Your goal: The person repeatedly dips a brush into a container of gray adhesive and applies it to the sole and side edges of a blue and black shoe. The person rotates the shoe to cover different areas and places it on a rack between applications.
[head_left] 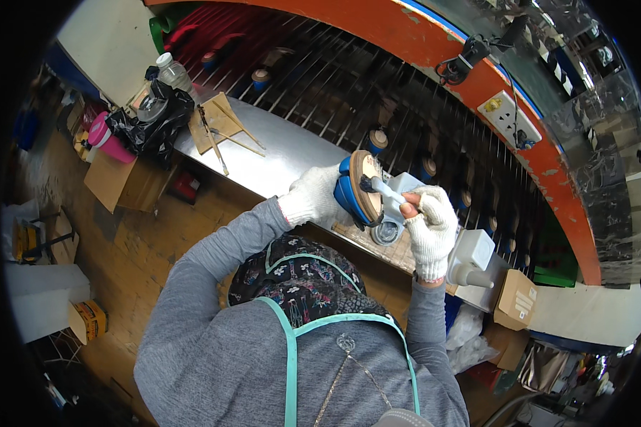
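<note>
Both our gloved hands raised over the desk, brushing a shoe sole.

Our left hand [313, 196] reaches in from the left with the forearm angled up, its grip clenched around a blue shoe [350, 192] held on edge, tan sole [367, 181] facing right. Our right hand [431, 224] rises from below, wrist bent, fingers pinched on a small white-handled brush [384, 188] whose dark bristles touch the sole. Under the hands lies the steel desk [278, 153], with a round glue tin [388, 231] just below the shoe and a white bottle [470, 256] beside our right wrist. Wooden sticks [217, 128] and a black bag [157, 117] lie well apart, left.
</note>
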`<state>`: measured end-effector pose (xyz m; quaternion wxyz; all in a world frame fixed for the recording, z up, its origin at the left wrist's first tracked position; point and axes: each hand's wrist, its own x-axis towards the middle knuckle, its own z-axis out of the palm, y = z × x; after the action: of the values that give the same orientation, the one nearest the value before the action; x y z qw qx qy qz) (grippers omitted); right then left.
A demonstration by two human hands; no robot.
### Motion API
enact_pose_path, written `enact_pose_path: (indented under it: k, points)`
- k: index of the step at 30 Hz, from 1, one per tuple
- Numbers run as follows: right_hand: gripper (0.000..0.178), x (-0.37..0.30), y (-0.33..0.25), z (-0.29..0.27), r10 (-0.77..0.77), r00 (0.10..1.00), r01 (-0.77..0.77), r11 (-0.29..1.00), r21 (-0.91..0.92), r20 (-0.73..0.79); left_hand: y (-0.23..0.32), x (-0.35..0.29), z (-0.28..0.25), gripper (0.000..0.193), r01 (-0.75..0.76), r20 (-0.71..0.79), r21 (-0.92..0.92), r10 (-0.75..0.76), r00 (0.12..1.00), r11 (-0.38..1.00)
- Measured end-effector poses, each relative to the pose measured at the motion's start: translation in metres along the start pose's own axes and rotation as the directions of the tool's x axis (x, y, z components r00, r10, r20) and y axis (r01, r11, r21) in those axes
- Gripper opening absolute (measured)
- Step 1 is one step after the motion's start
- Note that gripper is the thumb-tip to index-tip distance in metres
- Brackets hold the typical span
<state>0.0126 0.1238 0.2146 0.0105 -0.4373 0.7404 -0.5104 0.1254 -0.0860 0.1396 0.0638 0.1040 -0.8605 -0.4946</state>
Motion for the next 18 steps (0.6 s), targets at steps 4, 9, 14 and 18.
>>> enact_pose_path:
  k: [4, 9, 14, 18]
  points:
    - [0.017, 0.012, 0.005, -0.001, -0.047, 0.998, 0.047, 0.999, 0.002, 0.041, 0.015, -0.003, -0.009, 0.084, -0.002, 0.22, -0.287, 0.068, 0.973, 0.958]
    - [0.018, 0.02, 0.011, 0.0, -0.093, 0.994, 0.094, 0.995, -0.016, 0.054, 0.029, -0.008, -0.022, 0.078, 0.271, 0.456, -0.504, -0.014, 0.89, 0.82]
    - [0.019, 0.017, 0.018, -0.001, -0.074, 0.994, 0.075, 0.997, -0.003, 0.085, 0.035, -0.015, -0.029, 0.071, 0.237, 0.442, -0.563, 0.046, 0.896, 0.792]
    - [0.017, 0.027, 0.019, -0.011, -0.082, 0.978, 0.067, 0.994, 0.081, 0.192, 0.035, -0.018, -0.03, 0.069, 0.406, 0.578, -0.531, -0.033, 0.815, 0.744]
